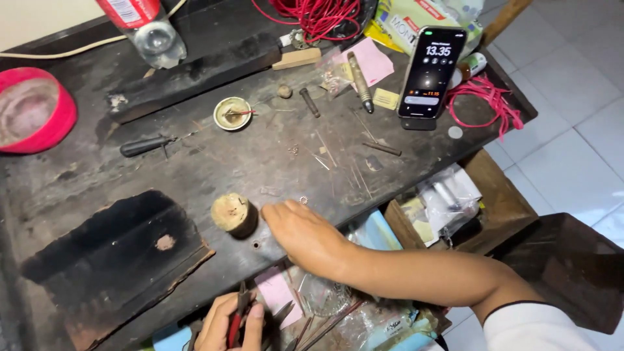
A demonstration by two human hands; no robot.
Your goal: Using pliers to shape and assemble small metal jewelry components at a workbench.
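Observation:
My right hand [302, 231] lies back-up on the dark workbench [195, 166], fingertips down beside a short round wooden stub [233, 213]. What its fingers cover is hidden. A tiny metal ring [303, 199] lies just beyond the knuckles. At the bottom edge, below the bench's front, my left hand [224, 325] grips red-handled pliers [239, 315]. Thin metal wires and pins [354, 162] are scattered on the bench beyond the right hand.
A charred black block [110, 260] sits front left. A small round tin [232, 113], black-handled tool [146, 145], pink bowl [32, 110], plastic bottle [146, 29], red wire [315, 13] and propped phone [429, 71] lie farther back. An open wooden drawer [494, 195] holds plastic bags at right.

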